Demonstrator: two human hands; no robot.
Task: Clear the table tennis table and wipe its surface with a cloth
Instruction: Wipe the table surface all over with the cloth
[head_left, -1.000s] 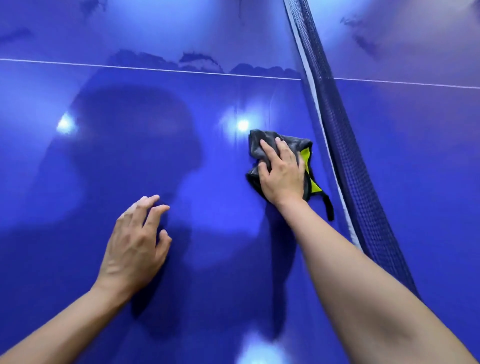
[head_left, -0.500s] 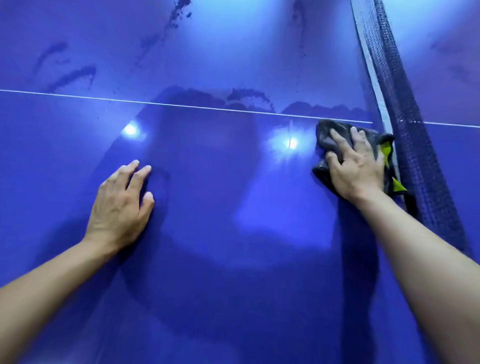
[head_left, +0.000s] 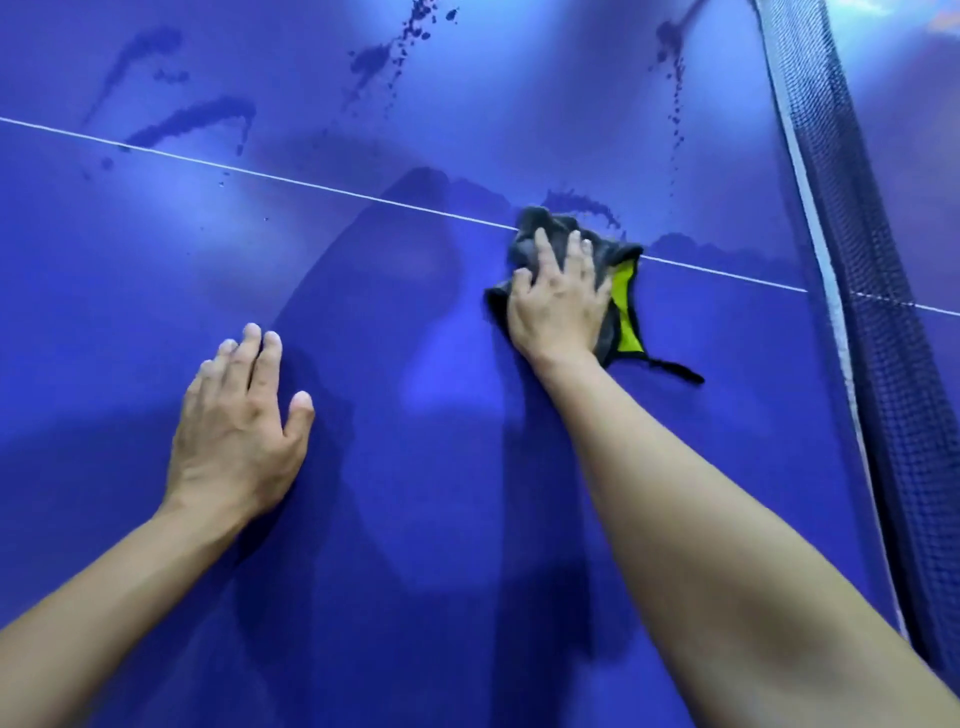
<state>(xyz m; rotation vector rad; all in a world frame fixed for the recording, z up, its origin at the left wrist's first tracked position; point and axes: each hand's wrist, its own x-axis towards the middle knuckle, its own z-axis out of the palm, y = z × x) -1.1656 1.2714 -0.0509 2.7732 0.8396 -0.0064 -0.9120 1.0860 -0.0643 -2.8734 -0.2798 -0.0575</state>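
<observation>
The blue table tennis table (head_left: 415, 519) fills the view. My right hand (head_left: 558, 301) presses a crumpled grey cloth (head_left: 550, 226) with a yellow-green underside flat on the table, right at the white centre line (head_left: 311, 184). A thin dark strap of the cloth trails to the right. My left hand (head_left: 239, 431) lies flat on the table to the left, fingers spread, holding nothing. Dark wet smears and droplets (head_left: 384, 57) mark the surface beyond the line.
The dark net (head_left: 878, 338) with its white top band runs down the right side, close to the cloth. More wet streaks (head_left: 192, 122) lie at the far left past the line. Ceiling light glare reflects on the glossy top.
My right hand has slid the cloth leftward, away from the net, and up onto the white line. The left hand stays flat on the table; the view has shifted forward.
</observation>
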